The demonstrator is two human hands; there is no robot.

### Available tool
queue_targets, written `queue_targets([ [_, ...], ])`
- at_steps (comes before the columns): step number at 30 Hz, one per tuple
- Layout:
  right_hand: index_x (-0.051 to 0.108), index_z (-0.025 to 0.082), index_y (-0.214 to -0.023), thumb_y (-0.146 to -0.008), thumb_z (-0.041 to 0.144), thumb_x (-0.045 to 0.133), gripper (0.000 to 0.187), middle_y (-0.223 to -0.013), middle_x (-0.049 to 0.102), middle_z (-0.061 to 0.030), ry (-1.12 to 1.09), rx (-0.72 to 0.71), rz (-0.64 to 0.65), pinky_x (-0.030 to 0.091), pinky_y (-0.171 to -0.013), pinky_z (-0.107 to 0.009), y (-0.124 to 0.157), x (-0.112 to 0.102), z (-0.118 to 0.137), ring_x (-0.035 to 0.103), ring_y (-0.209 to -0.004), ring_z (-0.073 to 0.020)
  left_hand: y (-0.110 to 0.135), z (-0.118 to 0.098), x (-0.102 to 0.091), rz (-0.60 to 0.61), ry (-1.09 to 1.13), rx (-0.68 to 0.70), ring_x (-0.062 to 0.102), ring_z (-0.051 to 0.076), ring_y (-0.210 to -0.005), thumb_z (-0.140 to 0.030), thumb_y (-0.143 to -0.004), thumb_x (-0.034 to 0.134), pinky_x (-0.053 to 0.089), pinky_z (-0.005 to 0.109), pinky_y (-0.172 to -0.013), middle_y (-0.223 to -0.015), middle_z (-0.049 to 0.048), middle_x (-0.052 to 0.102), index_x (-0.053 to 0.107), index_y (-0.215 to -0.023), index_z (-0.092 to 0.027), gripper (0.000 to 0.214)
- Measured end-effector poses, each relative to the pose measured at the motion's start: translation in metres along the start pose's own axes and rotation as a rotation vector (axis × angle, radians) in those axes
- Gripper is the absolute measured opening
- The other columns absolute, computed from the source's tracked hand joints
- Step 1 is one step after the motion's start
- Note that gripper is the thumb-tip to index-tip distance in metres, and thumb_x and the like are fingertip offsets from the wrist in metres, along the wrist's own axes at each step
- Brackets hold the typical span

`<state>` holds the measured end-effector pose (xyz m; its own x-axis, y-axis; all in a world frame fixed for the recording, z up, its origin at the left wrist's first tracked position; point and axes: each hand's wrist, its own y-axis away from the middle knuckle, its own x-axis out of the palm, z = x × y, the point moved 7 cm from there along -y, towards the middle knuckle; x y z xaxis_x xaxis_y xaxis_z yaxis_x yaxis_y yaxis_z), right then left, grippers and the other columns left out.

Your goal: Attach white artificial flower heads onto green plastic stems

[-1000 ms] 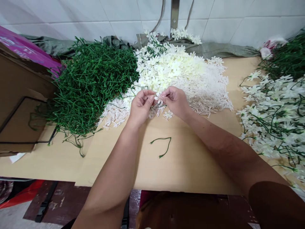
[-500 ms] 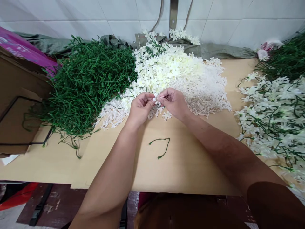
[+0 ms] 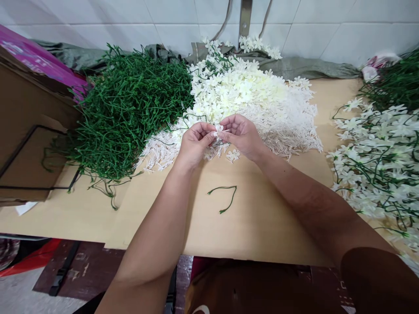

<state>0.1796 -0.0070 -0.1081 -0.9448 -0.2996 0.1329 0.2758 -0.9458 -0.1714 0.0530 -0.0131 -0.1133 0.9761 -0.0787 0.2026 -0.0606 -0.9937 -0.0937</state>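
Between my two hands, just above the near edge of the blossom heap, is a small white artificial flower (image 3: 218, 130). My left hand (image 3: 197, 141) pinches it from the left between thumb and fingertips. From the other side, my right hand (image 3: 241, 134) grips it with thumb and forefinger, the other fingers curled. Behind my hands spreads a heap of white artificial flowers (image 3: 229, 93) with thin pale stalks. A loose white flower (image 3: 233, 155) lies below my right hand. Nearer to me, a bent green plastic stem (image 3: 231, 198) rests on the cardboard.
A big pile of green plastic stems (image 3: 131, 109) stands at left, beside a cardboard box (image 3: 29, 131) with a black frame. At right lie assembled white flowers on green stems (image 3: 382, 161). Brown cardboard (image 3: 262, 226) covers the table; a tiled wall (image 3: 131, 13) rises behind.
My view has shifted slightly, moving the scene a little right and up. The flower between my fingers now shows its petals more openly; both hands keep their pinch.
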Motion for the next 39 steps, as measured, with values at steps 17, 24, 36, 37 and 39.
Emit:
queue_targets([
  [17, 0.054, 0.014, -0.064, -0.077, 0.002, 0.056, 0.018, -0.078, 0.057, -0.0072, 1.217, -0.146, 1.027, 0.039, -0.080, -0.035, 0.077, 0.079, 0.033, 0.050, -0.082, -0.0184, -0.002, -0.014, -0.014, -0.025, -0.182, 0.142, 0.052, 0.007, -0.053, -0.037, -0.071, 0.081, 0.044, 0.020, -0.051, -0.058, -0.0023, 0.058, 0.062, -0.071, -0.018, 0.027],
  [24, 0.051, 0.015, -0.072, -0.079, 0.000, 0.050, 0.016, -0.078, 0.057, -0.0064, 1.273, -0.059, 0.954, 0.032, -0.065, -0.029, 0.069, 0.084, 0.009, 0.045, -0.072, -0.0148, 0.000, -0.013, -0.007, 0.008, -0.222, 0.153, 0.054, 0.008, -0.055, -0.036, -0.071, 0.081, 0.045, 0.021, -0.055, -0.058, -0.0029, 0.056, 0.062, -0.071, -0.017, 0.027],
  [36, 0.051, 0.020, -0.075, -0.071, 0.040, 0.079, 0.034, -0.062, 0.049, 0.0042, 0.140, -0.005, 0.258, 0.035, -0.056, -0.025, -0.001, -0.004, 0.031, 0.043, -0.058, -0.0088, 0.004, -0.015, 0.001, 0.025, -0.131, 0.174, 0.062, 0.015, -0.081, -0.039, -0.060, 0.087, 0.047, 0.026, -0.070, -0.088, 0.0052, 0.069, 0.074, -0.079, -0.019, 0.030],
  [37, 0.051, 0.020, -0.074, -0.067, 0.044, 0.082, 0.039, -0.061, 0.049, 0.0047, 0.091, 0.019, 0.245, 0.036, -0.055, -0.024, -0.002, -0.004, 0.027, 0.043, -0.057, -0.0083, 0.005, -0.017, 0.003, 0.028, -0.134, 0.208, 0.062, 0.016, -0.084, -0.042, -0.060, 0.086, 0.048, 0.028, -0.073, -0.089, 0.0055, 0.068, 0.074, -0.078, -0.019, 0.031],
  [39, 0.051, 0.020, -0.072, -0.060, 0.048, 0.086, 0.046, -0.060, 0.050, 0.0055, 0.014, 0.056, 0.228, 0.038, -0.054, -0.024, -0.002, -0.002, 0.019, 0.044, -0.055, -0.0075, 0.006, -0.020, 0.004, 0.011, -0.151, 0.273, 0.062, 0.017, -0.089, -0.047, -0.060, 0.085, 0.049, 0.030, -0.079, -0.088, 0.0054, 0.067, 0.073, -0.073, -0.020, 0.032],
])
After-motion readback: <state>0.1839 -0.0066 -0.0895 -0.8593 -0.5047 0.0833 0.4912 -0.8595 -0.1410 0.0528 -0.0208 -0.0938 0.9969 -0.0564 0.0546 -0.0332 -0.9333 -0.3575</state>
